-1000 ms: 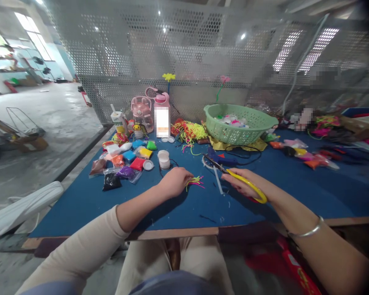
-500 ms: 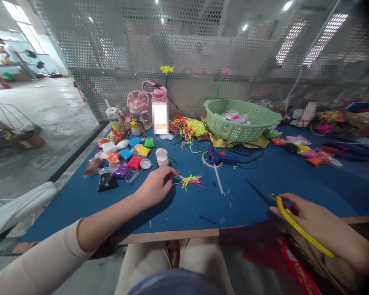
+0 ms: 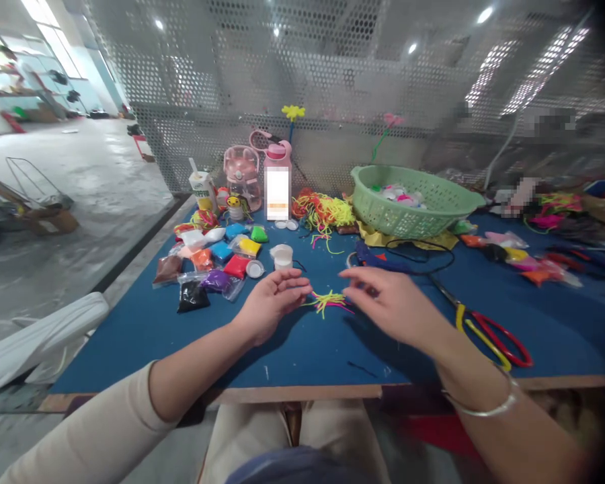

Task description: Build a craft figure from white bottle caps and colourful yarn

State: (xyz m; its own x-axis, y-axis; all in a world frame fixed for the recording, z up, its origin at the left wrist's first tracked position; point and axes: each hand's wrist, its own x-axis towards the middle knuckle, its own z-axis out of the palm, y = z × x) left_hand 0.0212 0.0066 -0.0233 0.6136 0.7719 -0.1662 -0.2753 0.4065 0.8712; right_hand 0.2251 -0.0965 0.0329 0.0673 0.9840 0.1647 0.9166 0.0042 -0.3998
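A small bundle of cut yellow and pink cords (image 3: 329, 302) lies on the blue table (image 3: 312, 339) between my hands. My left hand (image 3: 271, 304) hovers just left of it, fingers spread and empty, fingertips close to the cord ends. My right hand (image 3: 390, 302) reaches in from the right, fingers extended and open, just beside the bundle. The scissors (image 3: 487, 329) with yellow and red handles lie on the table to the right of my right forearm, untouched.
Several small bags of coloured clay (image 3: 212, 262) and white tubs (image 3: 283, 256) sit left of centre. Behind are pink bottles (image 3: 277, 181), a pile of neon cord (image 3: 325, 210), a green basket (image 3: 416, 202), a blue glue gun (image 3: 378, 259) with black cable, and more coloured materials (image 3: 529, 259) at right.
My right hand has put the scissors down on the table at the right and moved back, empty, to the cord bundle. My left hand has opened beside the bundle.
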